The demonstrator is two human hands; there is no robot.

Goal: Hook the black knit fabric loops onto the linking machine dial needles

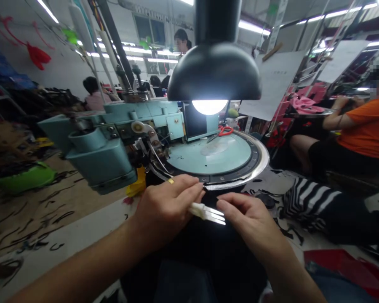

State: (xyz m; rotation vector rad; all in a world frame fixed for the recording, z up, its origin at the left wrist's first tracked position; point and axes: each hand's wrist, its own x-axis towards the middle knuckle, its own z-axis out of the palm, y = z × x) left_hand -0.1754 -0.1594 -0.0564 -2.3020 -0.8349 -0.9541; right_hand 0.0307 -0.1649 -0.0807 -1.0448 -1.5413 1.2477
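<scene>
My left hand (167,206) is closed on a small white-handled tool with thin metal prongs (208,212), which points right. My right hand (249,221) sits just right of the prongs, its fingers curled down onto black fabric (208,248) in my lap; what they grip is hidden. Both hands hover in front of the toothed metal rim (240,179) of a round teal linking machine (214,158). A gold ring shows on my left hand.
A black dome lamp (214,71) hangs lit over the dial. Red-handled scissors (222,131) lie on the dial's far side. The teal machine head (104,151) juts left. A person in an orange shirt (366,130) sits right; striped fabric (309,202) lies beside me. Scraps litter the floor.
</scene>
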